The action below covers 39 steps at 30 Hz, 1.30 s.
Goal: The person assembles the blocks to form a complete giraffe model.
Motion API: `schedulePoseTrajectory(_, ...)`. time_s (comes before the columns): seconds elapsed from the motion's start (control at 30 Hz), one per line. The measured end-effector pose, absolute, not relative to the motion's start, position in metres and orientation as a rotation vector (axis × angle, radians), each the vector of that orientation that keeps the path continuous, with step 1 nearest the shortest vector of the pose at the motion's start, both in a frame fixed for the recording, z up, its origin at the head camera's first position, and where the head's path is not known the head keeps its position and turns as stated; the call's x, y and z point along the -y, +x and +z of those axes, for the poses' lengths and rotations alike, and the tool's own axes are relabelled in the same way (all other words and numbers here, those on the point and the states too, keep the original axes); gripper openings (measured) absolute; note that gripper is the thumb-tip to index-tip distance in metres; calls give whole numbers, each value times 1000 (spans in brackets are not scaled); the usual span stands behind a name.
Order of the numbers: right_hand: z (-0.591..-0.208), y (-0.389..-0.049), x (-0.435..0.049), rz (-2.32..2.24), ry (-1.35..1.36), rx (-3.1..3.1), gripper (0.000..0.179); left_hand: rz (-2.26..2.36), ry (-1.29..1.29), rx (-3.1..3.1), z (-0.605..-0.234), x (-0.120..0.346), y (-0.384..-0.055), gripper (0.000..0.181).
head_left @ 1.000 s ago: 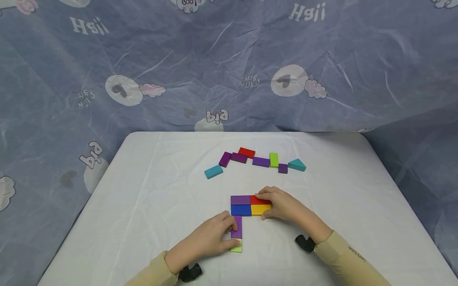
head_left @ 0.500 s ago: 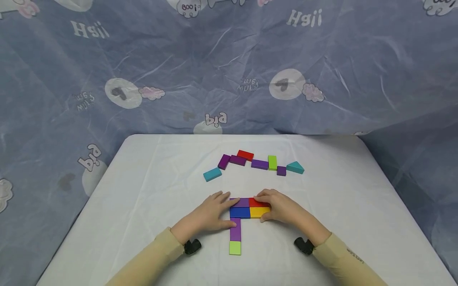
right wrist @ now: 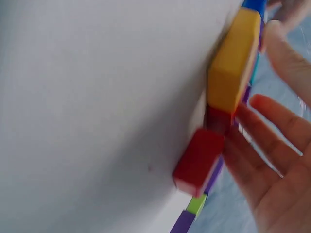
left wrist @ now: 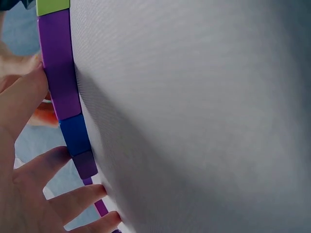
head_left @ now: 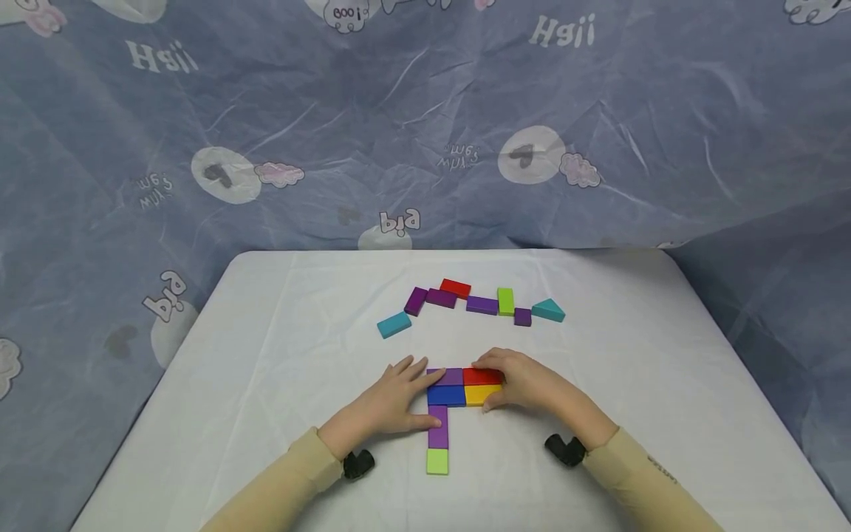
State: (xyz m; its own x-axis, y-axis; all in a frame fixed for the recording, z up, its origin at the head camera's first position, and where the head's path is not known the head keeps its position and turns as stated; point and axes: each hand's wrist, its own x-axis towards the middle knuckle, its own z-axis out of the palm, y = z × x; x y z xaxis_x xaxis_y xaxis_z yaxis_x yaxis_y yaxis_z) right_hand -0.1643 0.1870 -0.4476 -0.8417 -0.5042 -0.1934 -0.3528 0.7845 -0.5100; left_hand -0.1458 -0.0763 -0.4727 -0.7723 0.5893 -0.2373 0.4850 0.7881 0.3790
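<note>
In the head view, a purple block and a lime block run down from a two-row group of flat blocks. Purple and red blocks form its far row, blue and yellow its near row. My left hand spreads over the left side, index fingertip on the upper purple block and thumb on the lower one. At the right end, my right hand touches the red and yellow blocks with extended fingers. In the right wrist view, another red block lies beside its fingers.
Farther back on the white table lies a loose row: a teal block, dark purple blocks, a red block, a green block and a teal triangle. A printed blue-grey sheet hangs behind.
My left hand has moved up from the lime and lower purple blocks to the upper left of the group, its fingers now spread. My right hand stays nearly in place.
</note>
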Motion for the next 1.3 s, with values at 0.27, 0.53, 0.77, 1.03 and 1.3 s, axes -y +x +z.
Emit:
schedulePoseTrajectory(0.27,-442,-196,-222,-882,-506,-2766,45,428,828,-2648,-473,76,-145,83)
schedulePoseTrajectory(0.53,-448,-212,-240,-901,-419,-2795,42,435,819,-2651,-475,76,-145,84)
schedulePoseTrajectory(0.77,-448,-230,-240,-882,-353,-2846,46,435,810,-2657,-475,76,-146,84)
schedulePoseTrajectory(1.03,-443,-264,-234,-815,-286,-2893,50,447,807,-2657,-472,77,-146,83)
schedulePoseTrajectory(1.3,-453,-285,-228,-677,-321,-2810,63,445,802,-2652,-474,77,-146,84)
